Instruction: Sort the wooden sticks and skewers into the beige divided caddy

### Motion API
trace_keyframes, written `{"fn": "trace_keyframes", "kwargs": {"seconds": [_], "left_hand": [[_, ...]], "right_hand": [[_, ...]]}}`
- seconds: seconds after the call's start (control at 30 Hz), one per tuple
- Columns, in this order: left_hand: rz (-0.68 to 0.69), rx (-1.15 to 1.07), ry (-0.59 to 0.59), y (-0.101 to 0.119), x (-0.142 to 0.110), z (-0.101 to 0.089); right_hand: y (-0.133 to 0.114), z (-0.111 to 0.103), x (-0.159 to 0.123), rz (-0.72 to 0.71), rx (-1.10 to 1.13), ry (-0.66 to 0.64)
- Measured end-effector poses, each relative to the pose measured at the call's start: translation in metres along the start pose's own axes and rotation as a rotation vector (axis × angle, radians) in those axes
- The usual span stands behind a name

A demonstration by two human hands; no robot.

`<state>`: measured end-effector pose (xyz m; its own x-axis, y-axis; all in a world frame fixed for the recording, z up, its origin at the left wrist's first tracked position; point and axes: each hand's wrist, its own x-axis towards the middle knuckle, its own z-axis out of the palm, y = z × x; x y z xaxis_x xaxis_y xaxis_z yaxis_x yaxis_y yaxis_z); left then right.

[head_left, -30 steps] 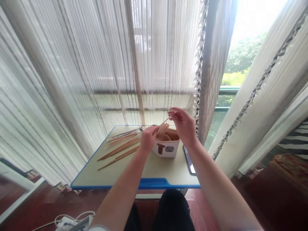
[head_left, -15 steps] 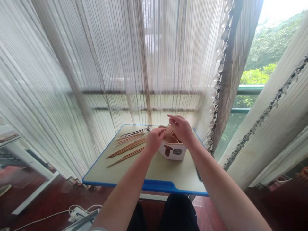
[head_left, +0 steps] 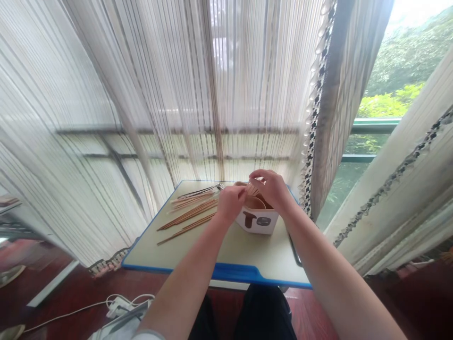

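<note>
A white box (head_left: pixel 261 227) with a brown picture on its front stands on the right half of the small table. Round brown compartments (head_left: pixel 255 203) show at its open top. My left hand (head_left: pixel 230 202) is closed at the box's left rim, fingertips pressed together; what it grips is hidden. Above the box's far side, my right hand (head_left: pixel 272 185) is closed in a pinch, fingertips near those of my left. Thin pale sticks (head_left: pixel 252 190) show between the hands; I cannot tell which fingers hold them. Left of the box lie brown chopsticks (head_left: pixel 187 215), paler sticks (head_left: pixel 184 202) and slim metal utensils (head_left: pixel 200 192).
The table (head_left: pixel 226 252) has a blue edge (head_left: pixel 235 272). A dark flat object (head_left: pixel 294 250) lies at its right side, partly behind my right forearm. Striped string curtains (head_left: pixel 170 94) hang behind it. A white power strip with cables (head_left: pixel 120 304) is on the floor at left.
My right hand's fingers have bent down from a straighter pose into a pinch. My left hand stays by the box rim. The whole view has shifted slightly.
</note>
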<state>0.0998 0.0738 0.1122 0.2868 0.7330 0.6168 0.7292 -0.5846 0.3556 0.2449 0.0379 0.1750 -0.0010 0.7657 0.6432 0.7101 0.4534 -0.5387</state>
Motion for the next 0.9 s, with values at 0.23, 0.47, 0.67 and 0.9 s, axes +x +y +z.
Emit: {"fn": "trace_keyframes", "kwargs": {"seconds": [0.23,0.47,0.67,0.9], "left_hand": [[0.0,0.082,-0.073,0.007,0.0,-0.003],[-0.037,0.128,-0.123,0.01,0.003,-0.003],[-0.034,0.256,-0.179,0.017,0.007,-0.004],[-0.002,0.21,-0.029,0.015,-0.002,-0.004]], "right_hand": [[0.016,0.0,-0.004,-0.083,-0.162,-0.088],[0.02,-0.002,-0.006,-0.023,-0.227,-0.058],[0.037,0.008,-0.009,0.031,-0.233,-0.085],[0.034,0.014,-0.018,0.006,-0.16,0.028]]}}
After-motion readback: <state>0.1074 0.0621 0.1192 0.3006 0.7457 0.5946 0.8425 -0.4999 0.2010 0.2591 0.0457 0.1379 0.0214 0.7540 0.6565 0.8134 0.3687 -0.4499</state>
